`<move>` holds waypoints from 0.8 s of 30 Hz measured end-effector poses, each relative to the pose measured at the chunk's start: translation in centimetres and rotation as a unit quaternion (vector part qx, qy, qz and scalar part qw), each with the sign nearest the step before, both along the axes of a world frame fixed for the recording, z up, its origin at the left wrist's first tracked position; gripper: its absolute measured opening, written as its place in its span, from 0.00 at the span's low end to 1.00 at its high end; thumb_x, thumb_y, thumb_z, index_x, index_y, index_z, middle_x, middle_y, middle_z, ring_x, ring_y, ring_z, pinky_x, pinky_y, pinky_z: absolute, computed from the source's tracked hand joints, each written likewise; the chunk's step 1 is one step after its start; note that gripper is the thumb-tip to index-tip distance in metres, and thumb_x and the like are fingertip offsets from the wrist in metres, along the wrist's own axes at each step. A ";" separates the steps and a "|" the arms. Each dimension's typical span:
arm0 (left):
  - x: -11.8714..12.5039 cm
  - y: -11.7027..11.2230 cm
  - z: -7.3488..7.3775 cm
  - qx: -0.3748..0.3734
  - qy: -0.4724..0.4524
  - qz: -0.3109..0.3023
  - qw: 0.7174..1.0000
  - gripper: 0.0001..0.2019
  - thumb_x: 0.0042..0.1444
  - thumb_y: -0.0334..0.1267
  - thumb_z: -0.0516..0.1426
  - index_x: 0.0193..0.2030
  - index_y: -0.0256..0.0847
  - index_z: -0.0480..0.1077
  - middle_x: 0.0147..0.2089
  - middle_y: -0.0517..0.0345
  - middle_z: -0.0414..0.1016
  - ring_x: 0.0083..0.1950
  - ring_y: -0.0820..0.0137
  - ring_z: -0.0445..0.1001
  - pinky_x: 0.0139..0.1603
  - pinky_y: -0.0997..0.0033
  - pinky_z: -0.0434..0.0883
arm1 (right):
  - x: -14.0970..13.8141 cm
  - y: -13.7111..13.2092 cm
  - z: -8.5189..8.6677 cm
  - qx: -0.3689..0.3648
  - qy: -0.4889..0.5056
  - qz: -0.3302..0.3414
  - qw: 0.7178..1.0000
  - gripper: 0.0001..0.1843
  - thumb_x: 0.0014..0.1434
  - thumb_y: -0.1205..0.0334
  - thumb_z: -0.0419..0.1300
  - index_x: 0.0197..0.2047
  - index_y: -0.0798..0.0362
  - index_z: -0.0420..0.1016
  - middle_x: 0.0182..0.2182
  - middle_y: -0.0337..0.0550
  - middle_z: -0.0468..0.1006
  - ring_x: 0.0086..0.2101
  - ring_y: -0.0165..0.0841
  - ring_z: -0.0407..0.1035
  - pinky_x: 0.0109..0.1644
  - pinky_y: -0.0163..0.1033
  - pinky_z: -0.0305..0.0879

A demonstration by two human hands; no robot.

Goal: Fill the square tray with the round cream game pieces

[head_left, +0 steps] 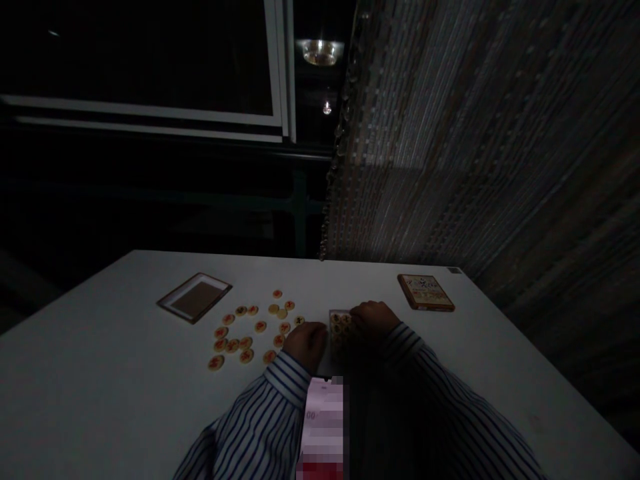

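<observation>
Low on the white table, an open box (339,311) holds rows of round Chinese chess pieces (343,328) with dark characters. At its upper right edge is my right hand (376,318), its fingers bent down over the rim and pieces; whatever they pinch is hidden. My left hand (306,343) is curled closed just left of the box, and what lies inside its fingers does not show. Loose Chinese chess pieces (261,327) spread over the table to the left, mostly with red characters. Two of them (273,309) show plain faces.
A shallow, brown-edged box lid (194,297) lies at the left. Back right is a printed box (426,293). A lit phone screen (323,417) glows below my hands. Behind the table hang a string curtain (425,133) and a white-framed window (285,73). The room is dim.
</observation>
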State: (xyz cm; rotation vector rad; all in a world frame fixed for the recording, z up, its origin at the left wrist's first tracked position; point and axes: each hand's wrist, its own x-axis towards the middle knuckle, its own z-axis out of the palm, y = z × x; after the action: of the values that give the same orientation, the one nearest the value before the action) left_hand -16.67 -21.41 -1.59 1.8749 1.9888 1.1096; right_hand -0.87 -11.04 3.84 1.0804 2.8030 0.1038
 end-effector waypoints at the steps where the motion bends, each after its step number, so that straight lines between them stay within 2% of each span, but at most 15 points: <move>1: -0.1 0.0 0.1 0.005 -0.002 0.007 1.000 0.11 0.49 0.35 0.48 0.35 0.37 0.70 0.35 0.53 0.74 0.37 0.69 0.70 0.39 0.68 0.67 | 0.0 -0.1 0.1 0.004 0.004 0.000 1.000 0.16 0.55 0.59 0.42 0.36 0.52 0.70 0.34 0.47 0.73 0.36 0.37 0.66 0.35 0.39 0.57; 6: -0.9 -0.2 0.5 0.012 -0.006 0.031 0.999 0.09 0.48 0.35 0.50 0.34 0.39 0.70 0.33 0.55 0.74 0.36 0.70 0.70 0.38 0.69 0.67 | 0.0 -0.6 0.5 0.019 0.016 0.010 1.000 0.17 0.56 0.58 0.40 0.34 0.52 0.69 0.34 0.45 0.73 0.36 0.36 0.66 0.35 0.39 0.56; 12: -3.3 -0.7 1.1 0.004 0.020 0.049 0.999 0.11 0.47 0.38 0.51 0.35 0.38 0.69 0.35 0.54 0.73 0.37 0.69 0.70 0.40 0.69 0.67 | -0.7 -1.1 1.4 0.030 0.028 0.025 0.999 0.18 0.57 0.58 0.39 0.34 0.51 0.69 0.34 0.45 0.72 0.36 0.34 0.65 0.37 0.38 0.54; 19: -5.9 -1.1 1.8 -0.066 0.108 0.062 0.990 0.13 0.46 0.39 0.51 0.37 0.39 0.70 0.39 0.53 0.72 0.41 0.67 0.69 0.44 0.67 0.64 | -2.2 -1.6 2.2 0.029 0.037 0.046 0.998 0.18 0.57 0.58 0.40 0.33 0.53 0.69 0.34 0.46 0.72 0.37 0.36 0.64 0.37 0.39 0.54; 24: -6.3 -0.4 1.8 -0.126 0.158 0.049 0.978 0.15 0.45 0.40 0.52 0.39 0.39 0.69 0.41 0.52 0.72 0.43 0.65 0.67 0.45 0.66 0.62 | -3.6 -1.9 2.2 0.019 0.037 0.065 0.997 0.16 0.55 0.59 0.42 0.35 0.52 0.69 0.37 0.46 0.71 0.39 0.36 0.62 0.38 0.40 0.54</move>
State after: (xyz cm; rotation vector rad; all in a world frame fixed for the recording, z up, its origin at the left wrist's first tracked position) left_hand -22.99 -21.81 0.23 1.9281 2.2848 0.5674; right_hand -4.49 -12.91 6.06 0.9284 2.9479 0.1330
